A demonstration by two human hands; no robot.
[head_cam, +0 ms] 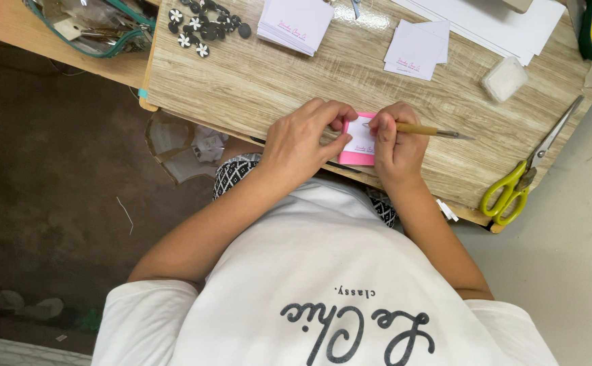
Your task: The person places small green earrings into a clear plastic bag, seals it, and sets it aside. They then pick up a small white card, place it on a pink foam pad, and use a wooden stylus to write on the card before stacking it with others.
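Here, near the front edge of the worktop (255, 81): left hand (301, 144) pinching a small white card (362, 139) flat onto a pink pad (355, 158); right hand (396, 146) closed around a wooden-handled pointed tool (426, 130), tip aimed rightward, away from the card. Likely risks: card skidding under a loose pinch, tearing under hard pressure, or fingertips pricked so close by. Well apart at right, green-handled scissors (521, 179).

Bright even daylight, sharp, soft shadows
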